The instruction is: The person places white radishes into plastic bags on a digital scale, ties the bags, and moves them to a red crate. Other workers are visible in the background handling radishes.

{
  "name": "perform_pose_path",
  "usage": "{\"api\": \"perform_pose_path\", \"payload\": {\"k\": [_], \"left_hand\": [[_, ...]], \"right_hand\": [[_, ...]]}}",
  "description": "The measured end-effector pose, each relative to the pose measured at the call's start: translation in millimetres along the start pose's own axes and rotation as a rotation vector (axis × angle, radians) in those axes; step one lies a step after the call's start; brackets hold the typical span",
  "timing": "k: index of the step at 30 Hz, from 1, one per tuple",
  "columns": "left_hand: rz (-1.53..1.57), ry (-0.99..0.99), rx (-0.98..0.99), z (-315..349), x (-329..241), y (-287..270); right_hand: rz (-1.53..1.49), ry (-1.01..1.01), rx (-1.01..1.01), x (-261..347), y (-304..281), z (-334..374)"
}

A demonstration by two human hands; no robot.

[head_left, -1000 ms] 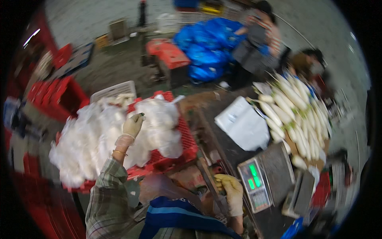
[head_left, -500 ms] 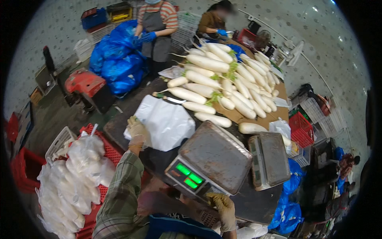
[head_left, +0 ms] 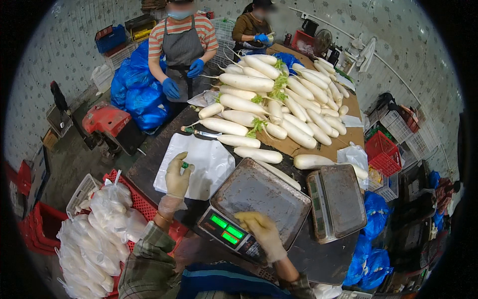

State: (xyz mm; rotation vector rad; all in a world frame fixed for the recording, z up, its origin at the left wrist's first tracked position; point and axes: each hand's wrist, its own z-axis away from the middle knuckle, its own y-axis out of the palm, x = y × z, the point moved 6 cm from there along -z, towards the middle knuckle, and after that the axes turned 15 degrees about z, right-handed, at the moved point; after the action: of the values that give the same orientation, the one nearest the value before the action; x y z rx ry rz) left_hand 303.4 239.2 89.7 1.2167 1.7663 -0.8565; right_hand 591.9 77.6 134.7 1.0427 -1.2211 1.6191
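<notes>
My left hand (head_left: 177, 180), in a pale glove, is raised over the near left part of a stack of flat white plastic bags (head_left: 201, 154). Its fingers are bent, and a small green thing (head_left: 185, 165) shows between thumb and fingertips; its kind cannot be made out. My right hand (head_left: 261, 233), gloved too, hovers by the near edge of the weighing scale (head_left: 264, 197), fingers stretched out and holding nothing. Nothing lies on the scale's pan, and its display (head_left: 226, 228) glows green. Beyond the bags lies a knife (head_left: 201, 132) beside the white radishes (head_left: 239, 142).
A big heap of white radishes (head_left: 298, 109) covers the table's far side. A second scale (head_left: 338, 202) stands at right. Filled plastic bags (head_left: 94, 244) sit in red crates at lower left. Two people in blue gloves stand beyond the table, near blue sacks (head_left: 144, 94).
My left hand has lifted off the bags, which now lie flatter, and shows a small green thing. My right hand has moved up over the scale's near edge, its fingers straightened.
</notes>
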Motion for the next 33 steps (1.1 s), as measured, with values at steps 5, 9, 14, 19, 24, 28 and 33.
{"api": "perform_pose_path", "payload": {"k": [5, 9, 14, 19, 24, 28, 33], "left_hand": [[-0.355, -0.333, -0.117, -7.2, 135.3, -70.1], [-0.871, -0.311, 0.13, 1.8, 131.5, -55.7], [-0.874, 0.1, 0.2, 5.2, 135.9, -56.4], [-0.435, 0.281, 0.011, -13.3, 32.0, -61.0], [0.492, -0.319, 0.163, 30.0, -11.3, 7.5], [1.069, -0.766, 0.229, 50.8, -7.2, 40.8], [0.359, -0.45, 0.348, 23.6, 52.1, 42.7]], "right_hand": [[0.305, -0.392, 0.095, 61.7, 50.3, -31.5], [0.34, -0.358, 0.091, 40.0, 64.5, -38.0], [0.314, -0.343, 0.121, 41.0, 69.0, -48.2], [0.152, -0.196, 0.099, 37.0, 61.7, -71.5], [-0.061, -0.044, 0.034, 8.9, 90.4, -129.3], [-0.4, 0.121, -0.136, 3.1, 78.7, -140.7], [-0.436, 0.196, -0.234, -2.0, 37.0, -129.1]]}}
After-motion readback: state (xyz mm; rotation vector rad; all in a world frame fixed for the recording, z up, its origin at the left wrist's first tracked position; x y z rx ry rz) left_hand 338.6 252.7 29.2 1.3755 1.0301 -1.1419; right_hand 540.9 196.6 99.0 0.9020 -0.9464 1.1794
